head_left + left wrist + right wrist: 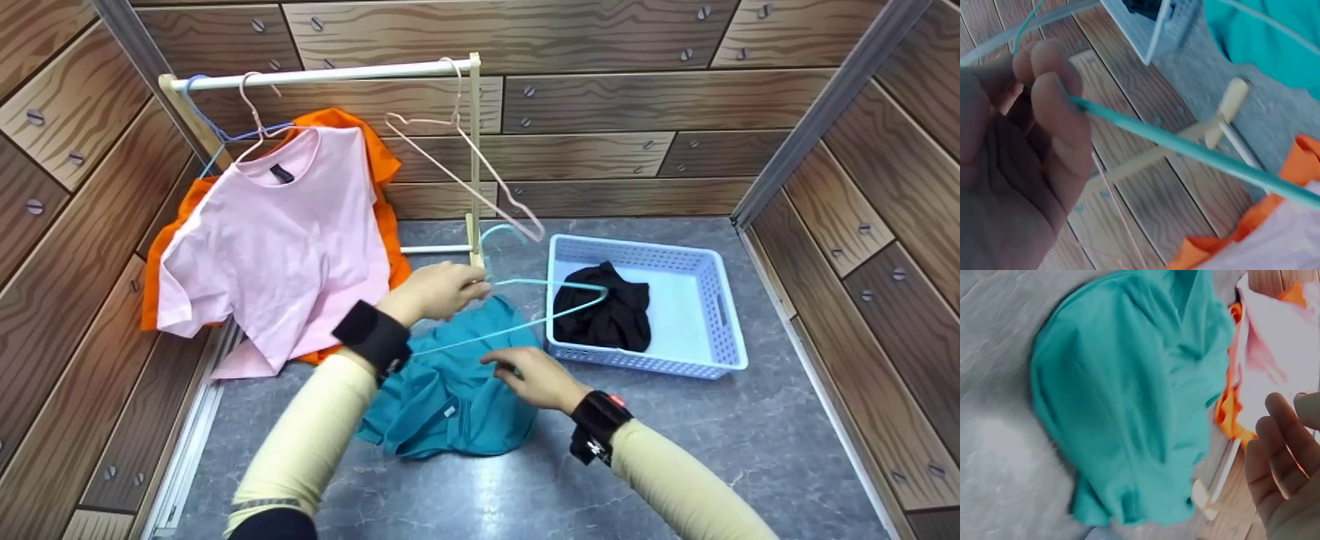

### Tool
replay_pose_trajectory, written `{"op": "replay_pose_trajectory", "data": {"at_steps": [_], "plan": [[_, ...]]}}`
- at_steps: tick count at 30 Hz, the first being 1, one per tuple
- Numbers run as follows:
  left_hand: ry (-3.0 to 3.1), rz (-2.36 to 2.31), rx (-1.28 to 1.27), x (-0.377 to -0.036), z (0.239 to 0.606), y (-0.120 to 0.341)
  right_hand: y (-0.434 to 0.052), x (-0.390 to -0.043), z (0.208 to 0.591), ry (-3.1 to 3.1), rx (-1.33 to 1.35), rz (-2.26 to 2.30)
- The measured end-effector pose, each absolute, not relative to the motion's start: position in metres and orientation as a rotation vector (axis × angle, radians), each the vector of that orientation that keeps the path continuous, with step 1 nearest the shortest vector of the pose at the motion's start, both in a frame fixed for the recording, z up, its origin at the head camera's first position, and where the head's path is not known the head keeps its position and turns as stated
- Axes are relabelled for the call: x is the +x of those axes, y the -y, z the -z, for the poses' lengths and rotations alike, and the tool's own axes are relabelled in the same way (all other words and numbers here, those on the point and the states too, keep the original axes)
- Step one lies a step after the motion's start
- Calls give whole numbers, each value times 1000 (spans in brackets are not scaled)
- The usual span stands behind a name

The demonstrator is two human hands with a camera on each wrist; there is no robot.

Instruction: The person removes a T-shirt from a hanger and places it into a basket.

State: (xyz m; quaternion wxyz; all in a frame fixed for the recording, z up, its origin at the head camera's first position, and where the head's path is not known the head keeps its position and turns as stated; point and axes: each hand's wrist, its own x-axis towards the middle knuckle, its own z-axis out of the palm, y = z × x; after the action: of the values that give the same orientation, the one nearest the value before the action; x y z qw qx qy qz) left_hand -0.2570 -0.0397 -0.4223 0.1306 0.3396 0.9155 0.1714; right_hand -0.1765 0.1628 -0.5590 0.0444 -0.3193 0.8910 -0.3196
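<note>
My left hand [444, 291] pinches a light teal clothes hanger [1185, 147] near the base of its hook, with the fingers curled round it in the left wrist view. In the head view the hanger lies across the air above a crumpled teal garment [480, 427] on the floor, its right end overlapping the basket. My right hand [546, 379] hovers over the garment's right side, fingers loosely bent and holding nothing. The right wrist view shows the same hand [1289, 478] apart from the teal cloth [1123, 399]. A small white tag [450, 412] shows on the garment.
A rack [360, 73] at the back left carries a pink T-shirt [300, 217] in front of an orange garment [385, 161]. A bare pink hanger [427, 150] hangs at its right end. To the right, a blue basket [686, 315] contains black clothing [609, 315]. Wood-patterned walls surround the floor.
</note>
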Motion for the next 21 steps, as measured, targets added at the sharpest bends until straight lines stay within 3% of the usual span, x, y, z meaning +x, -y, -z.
{"op": "replay_pose_trajectory", "data": {"at_steps": [9,14,21], "plan": [[-2565,-437,677,-262,420,106,-205,-176,583,-2751,-790,996],[-2493,-709,390,-274,420,134,-215,-177,584,-2715,-726,1035],[-2541,-1066,178,-293,409,139,-214,-176,585,-2687,-729,1041]]}}
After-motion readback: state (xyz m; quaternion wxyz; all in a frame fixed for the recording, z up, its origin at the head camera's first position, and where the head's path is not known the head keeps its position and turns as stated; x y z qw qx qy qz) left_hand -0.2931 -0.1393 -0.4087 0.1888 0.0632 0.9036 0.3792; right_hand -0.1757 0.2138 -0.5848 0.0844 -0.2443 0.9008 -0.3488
